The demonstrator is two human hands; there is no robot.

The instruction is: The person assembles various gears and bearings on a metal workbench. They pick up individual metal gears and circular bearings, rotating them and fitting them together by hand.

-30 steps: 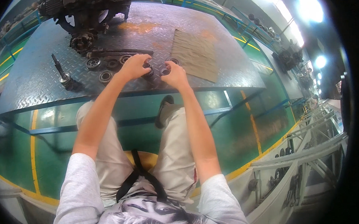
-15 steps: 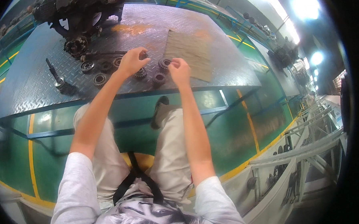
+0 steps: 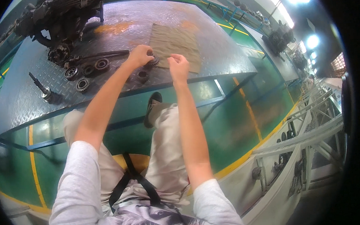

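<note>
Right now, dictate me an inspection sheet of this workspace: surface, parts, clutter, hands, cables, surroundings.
Surface: tread-patterned metal tabletop, orange-brown patches.
Parts: ring-shaped gears, a long dark shaft, a dark machine assembly.
Clutter: creased olive cloth, lying flat.
Hands: left hand at a toothed gear, grip unclear; right hand near the cloth, no held part visible.
Cables: nothing seen.
Surroundings: green floor, yellow lines; pale metal racks right.

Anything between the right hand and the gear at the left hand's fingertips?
Nothing visible: the gap between right hand and gear is open; the cloth lies flat. The left hand is at the gear's opposite side.
</note>
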